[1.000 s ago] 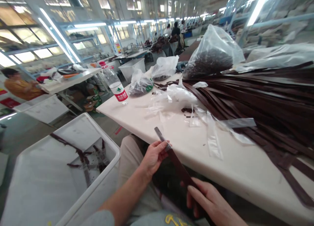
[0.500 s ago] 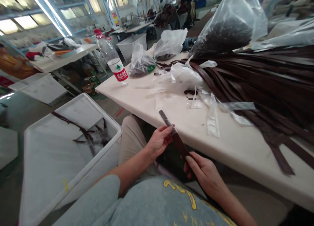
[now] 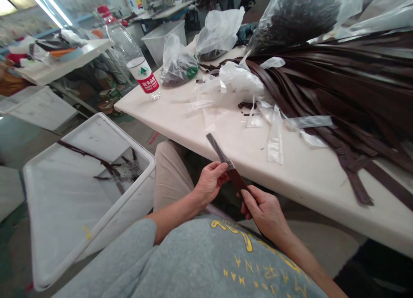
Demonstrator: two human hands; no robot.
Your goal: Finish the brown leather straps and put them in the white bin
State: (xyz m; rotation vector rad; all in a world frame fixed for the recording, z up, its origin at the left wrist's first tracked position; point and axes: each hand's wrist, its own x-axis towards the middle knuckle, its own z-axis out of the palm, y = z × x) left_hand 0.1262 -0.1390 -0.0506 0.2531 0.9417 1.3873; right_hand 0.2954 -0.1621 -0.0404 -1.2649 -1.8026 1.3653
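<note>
A dark brown strap (image 3: 237,180), leather-like, slants across my lap in front of the table edge. Clear plastic film (image 3: 220,153) covers its far end, which points up and away from me. My left hand (image 3: 209,184) pinches the strap where the film stops, thumb on top. Further down, my right hand (image 3: 266,209) is closed around the brown part, and the rest of the strap is hidden beneath it. On the table to the right lies a large pile of similar brown straps (image 3: 322,80).
A white bin (image 3: 67,194) with dark strips inside stands at left. The white table (image 3: 180,121) holds a red-capped bottle (image 3: 148,80), a small tied bag (image 3: 176,65), a large bag (image 3: 300,26) of dark pieces, crumpled film (image 3: 240,82) and a flat plastic strip (image 3: 275,138).
The view has tilted down slightly, so the table and bin sit higher in the picture. Both hands keep their holds on the strap; little else differs.
</note>
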